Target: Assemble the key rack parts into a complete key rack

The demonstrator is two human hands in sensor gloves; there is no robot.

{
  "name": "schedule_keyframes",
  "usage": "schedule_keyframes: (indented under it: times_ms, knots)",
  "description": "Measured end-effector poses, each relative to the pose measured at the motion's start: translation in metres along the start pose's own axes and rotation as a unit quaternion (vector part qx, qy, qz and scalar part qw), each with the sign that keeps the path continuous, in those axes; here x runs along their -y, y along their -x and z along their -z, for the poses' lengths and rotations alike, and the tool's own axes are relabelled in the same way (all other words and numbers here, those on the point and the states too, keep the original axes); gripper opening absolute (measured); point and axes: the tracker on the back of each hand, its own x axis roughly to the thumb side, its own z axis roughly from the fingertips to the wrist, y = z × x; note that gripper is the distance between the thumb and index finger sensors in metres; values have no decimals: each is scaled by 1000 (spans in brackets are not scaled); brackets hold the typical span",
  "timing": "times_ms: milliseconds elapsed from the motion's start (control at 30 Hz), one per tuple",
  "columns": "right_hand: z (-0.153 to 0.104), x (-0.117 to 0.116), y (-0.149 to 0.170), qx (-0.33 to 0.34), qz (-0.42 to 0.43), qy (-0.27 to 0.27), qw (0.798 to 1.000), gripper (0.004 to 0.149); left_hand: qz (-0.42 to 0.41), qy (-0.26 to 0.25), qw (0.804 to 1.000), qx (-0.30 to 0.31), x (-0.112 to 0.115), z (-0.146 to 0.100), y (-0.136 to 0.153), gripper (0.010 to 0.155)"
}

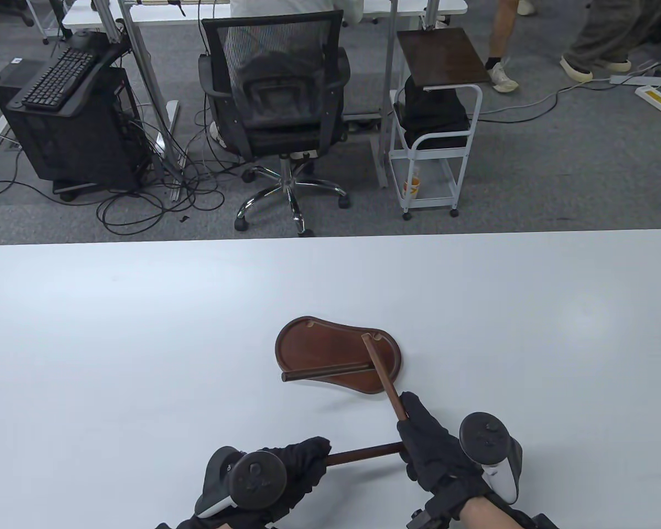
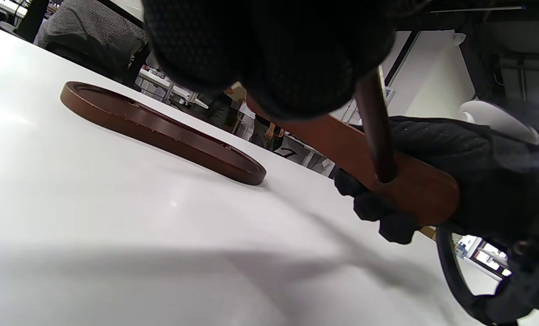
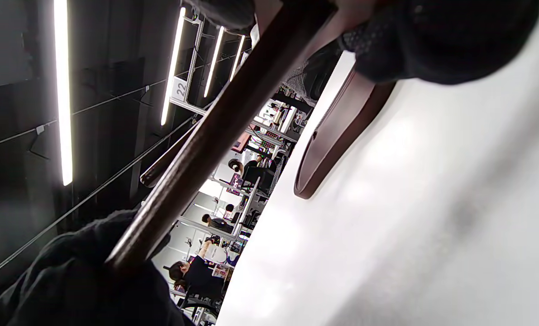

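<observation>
A brown wooden tray-shaped base (image 1: 330,347) lies flat on the white table. My right hand (image 1: 418,435) grips the near end of a wooden post (image 1: 384,380), whose far end rests on the base. A dark crossbar (image 1: 325,372) sticks out leftward from the post over the base. My left hand (image 1: 303,463) grips the left end of a second dark rod (image 1: 363,453); its right end meets the post at my right hand. In the left wrist view the rod (image 2: 374,131) enters the post (image 2: 405,185). The right wrist view shows the rod (image 3: 215,136) and base (image 3: 337,136).
The white table (image 1: 143,330) spreads wide to the left, right and far side of the base. Beyond its far edge stand an office chair (image 1: 275,99) and a white cart (image 1: 435,138) on the floor.
</observation>
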Motion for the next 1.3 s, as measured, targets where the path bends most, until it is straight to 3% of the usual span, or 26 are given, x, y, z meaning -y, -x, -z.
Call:
schedule_keyframes:
  times_ms: [567, 1300]
  knots:
    - [-3, -3, -7, 22, -88, 22, 996, 61, 13, 4, 1000, 18, 8, 2, -15, 52]
    - [-4, -5, -9, 19, -97, 21, 995, 64, -15, 11, 1000, 4, 10, 4, -11, 53]
